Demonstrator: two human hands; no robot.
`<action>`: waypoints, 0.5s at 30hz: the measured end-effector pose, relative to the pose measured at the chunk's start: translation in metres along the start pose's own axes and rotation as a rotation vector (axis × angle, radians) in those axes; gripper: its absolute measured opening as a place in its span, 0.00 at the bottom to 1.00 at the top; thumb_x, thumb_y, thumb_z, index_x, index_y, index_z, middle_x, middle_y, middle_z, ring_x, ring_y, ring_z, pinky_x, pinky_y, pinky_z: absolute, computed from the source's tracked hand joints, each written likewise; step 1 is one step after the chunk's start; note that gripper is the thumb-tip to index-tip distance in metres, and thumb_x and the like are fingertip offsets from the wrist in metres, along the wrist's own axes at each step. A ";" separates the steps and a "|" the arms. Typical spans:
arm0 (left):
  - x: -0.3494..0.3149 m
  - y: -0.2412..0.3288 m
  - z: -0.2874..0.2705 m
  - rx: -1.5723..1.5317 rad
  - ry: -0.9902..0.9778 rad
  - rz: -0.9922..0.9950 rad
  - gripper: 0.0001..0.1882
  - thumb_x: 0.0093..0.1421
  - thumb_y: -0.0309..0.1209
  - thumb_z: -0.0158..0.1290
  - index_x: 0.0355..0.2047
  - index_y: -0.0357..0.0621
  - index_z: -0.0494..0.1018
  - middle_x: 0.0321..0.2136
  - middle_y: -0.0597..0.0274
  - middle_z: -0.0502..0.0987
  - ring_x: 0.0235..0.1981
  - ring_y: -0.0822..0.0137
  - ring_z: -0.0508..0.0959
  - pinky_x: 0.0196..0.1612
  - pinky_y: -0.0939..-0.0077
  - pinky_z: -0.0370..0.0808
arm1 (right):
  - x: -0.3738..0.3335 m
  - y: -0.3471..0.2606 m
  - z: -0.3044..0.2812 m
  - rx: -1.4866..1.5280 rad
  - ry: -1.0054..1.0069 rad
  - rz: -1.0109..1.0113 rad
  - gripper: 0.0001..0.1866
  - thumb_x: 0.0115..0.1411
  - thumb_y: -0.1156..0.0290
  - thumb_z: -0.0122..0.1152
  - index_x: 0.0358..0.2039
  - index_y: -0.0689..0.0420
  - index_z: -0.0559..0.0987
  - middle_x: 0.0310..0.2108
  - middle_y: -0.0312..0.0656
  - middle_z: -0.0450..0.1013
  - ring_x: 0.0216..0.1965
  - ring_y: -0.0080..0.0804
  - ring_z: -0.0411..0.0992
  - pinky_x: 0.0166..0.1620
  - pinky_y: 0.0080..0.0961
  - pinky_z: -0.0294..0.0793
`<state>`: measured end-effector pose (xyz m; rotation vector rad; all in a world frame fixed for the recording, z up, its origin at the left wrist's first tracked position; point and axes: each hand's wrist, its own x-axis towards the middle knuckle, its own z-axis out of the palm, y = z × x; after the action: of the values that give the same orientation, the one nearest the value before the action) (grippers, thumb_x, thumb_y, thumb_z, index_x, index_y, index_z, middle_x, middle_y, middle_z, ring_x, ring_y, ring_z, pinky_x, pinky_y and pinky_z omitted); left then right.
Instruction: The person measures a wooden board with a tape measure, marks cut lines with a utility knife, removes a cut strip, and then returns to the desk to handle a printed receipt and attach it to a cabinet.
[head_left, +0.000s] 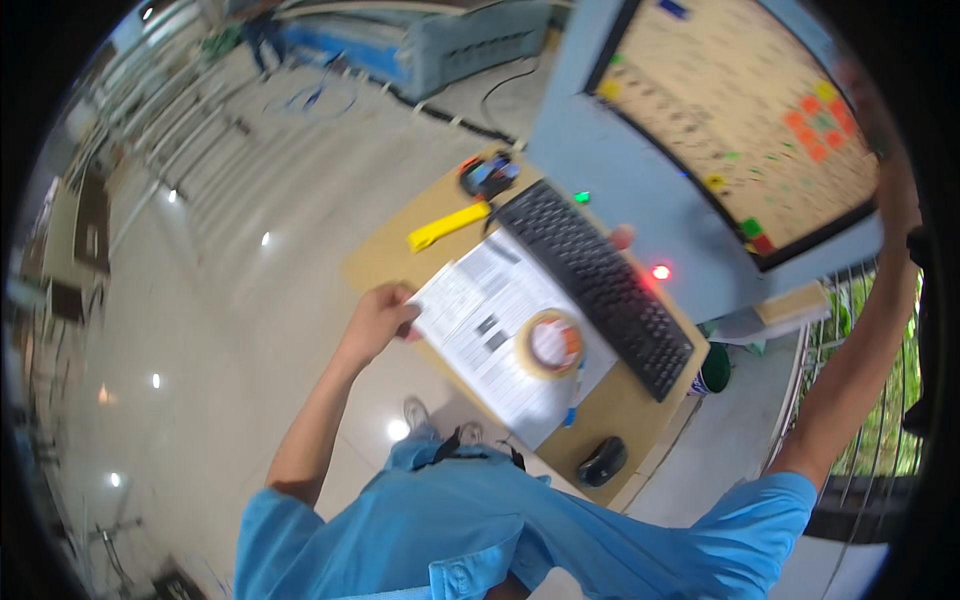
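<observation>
Head-camera view: fingers of the left hand were curled around the near-left corner of a stack of printed paper sheets, thumb side on top, pinching the edge where it overhung the small wooden desk. The right hand was raised high to the right edge of a large tilted screen on a grey-blue cabinet; whether its fingers were spread or closed could not be told, as the picture blurred and darkened there.

On the sheets lay a roll of tan tape, lying flat with a white and orange centre showing inside its ring; what filled that centre could not be made out. A black keyboard ran diagonally just beside the paper, and a fingertip of another hand showed past its far edge. A yellow bar-shaped tool and a dark handheld device rested at the desk's far end, while a black mouse sat at the near end. A red lamp and a green lamp glowed on the cabinet front. The person wore a blue short-sleeved shirt.
</observation>
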<state>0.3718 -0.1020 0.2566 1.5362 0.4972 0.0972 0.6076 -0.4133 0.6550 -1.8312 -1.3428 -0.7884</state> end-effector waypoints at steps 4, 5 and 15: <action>-0.009 0.007 0.010 0.012 0.054 0.032 0.06 0.63 0.25 0.56 0.33 0.33 0.73 0.24 0.59 0.79 0.24 0.71 0.81 0.28 0.76 0.78 | -0.068 -0.048 0.162 0.074 -0.862 -0.138 0.21 0.59 0.58 0.70 0.45 0.58 0.77 0.34 0.49 0.77 0.38 0.46 0.77 0.40 0.42 0.75; -0.010 0.009 0.011 0.001 0.061 0.037 0.06 0.63 0.25 0.57 0.33 0.33 0.74 0.24 0.58 0.79 0.24 0.71 0.81 0.28 0.76 0.78 | -0.072 -0.048 0.200 0.080 -1.082 -0.139 0.22 0.57 0.58 0.72 0.45 0.59 0.77 0.34 0.50 0.76 0.39 0.50 0.77 0.41 0.44 0.75; -0.017 0.019 0.009 0.277 0.142 0.135 0.05 0.61 0.26 0.60 0.33 0.35 0.78 0.18 0.62 0.78 0.20 0.74 0.77 0.27 0.76 0.71 | -0.122 -0.044 0.333 0.139 -1.327 -0.461 0.16 0.46 0.63 0.70 0.33 0.58 0.81 0.35 0.46 0.77 0.38 0.50 0.78 0.43 0.42 0.76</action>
<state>0.3644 -0.1155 0.2792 1.8434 0.5354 0.2516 0.5516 -0.1910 0.3804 -1.9439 -2.5747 0.5155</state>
